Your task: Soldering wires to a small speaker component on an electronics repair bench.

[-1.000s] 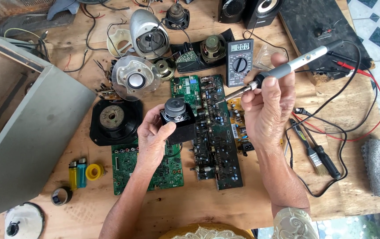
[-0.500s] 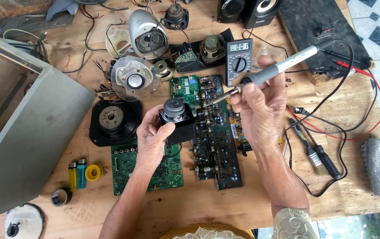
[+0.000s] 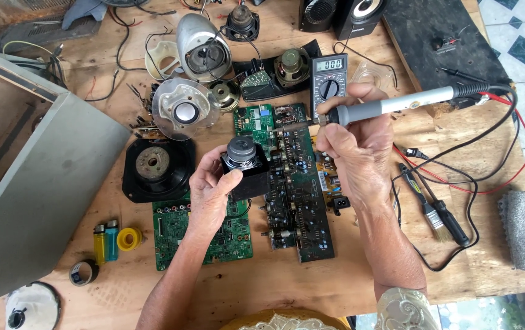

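While the wooden table (image 3: 336, 281) and circuit boards (image 3: 299, 201) lie as before, the right hand (image 3: 354, 153) has tipped its grey soldering iron (image 3: 391, 107) flatter, fingers clamped round the handle. Left hand (image 3: 210, 192) stays closed on the small black speaker (image 3: 244, 165), above the boards.

Bright, even daylight; soft short shadows lie under the fingers (image 3: 231, 181). Sharp focus throughout, slight wide-angle bending at edges.

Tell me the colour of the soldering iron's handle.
Light grey, with a black collar; the soldering iron shows best in the head view, in the right hand.
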